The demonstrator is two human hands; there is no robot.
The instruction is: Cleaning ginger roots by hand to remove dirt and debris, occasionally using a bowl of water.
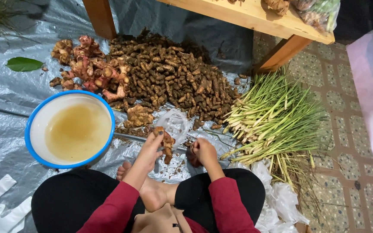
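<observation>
Sitting cross-legged on the grey tarp (5, 108), I have my left hand (151, 149) closed around a knobbly brown ginger root (167, 144), fingers pinched on its upper end so that it hangs just above the tarp in front of my bare feet. My right hand (203, 152) is curled into a loose fist just beside the root, low over the tarp — whether anything sits inside that fist I cannot tell, since the fingers hide it. Touching the top of the root is a crumpled clear plastic bag (175, 123), lying between my hands and the big heap of small brown rhizomes (173, 80) that spreads under the wooden table (255, 17). To the left of that heap is a smaller cluster of pinkish roots (89, 64), and a pale lump of ginger (138, 115) rests near the bag. Off my left knee stands a blue-rimmed basin (33, 125) of murky yellow-brown water, near my left hand but apart from it. On my right a fan of lemongrass stalks (273, 116) lies across tarp and tiled floor (346, 129) — close to my right hand, not touching. A single green leaf (23, 64) lies well apart at the far left.
</observation>
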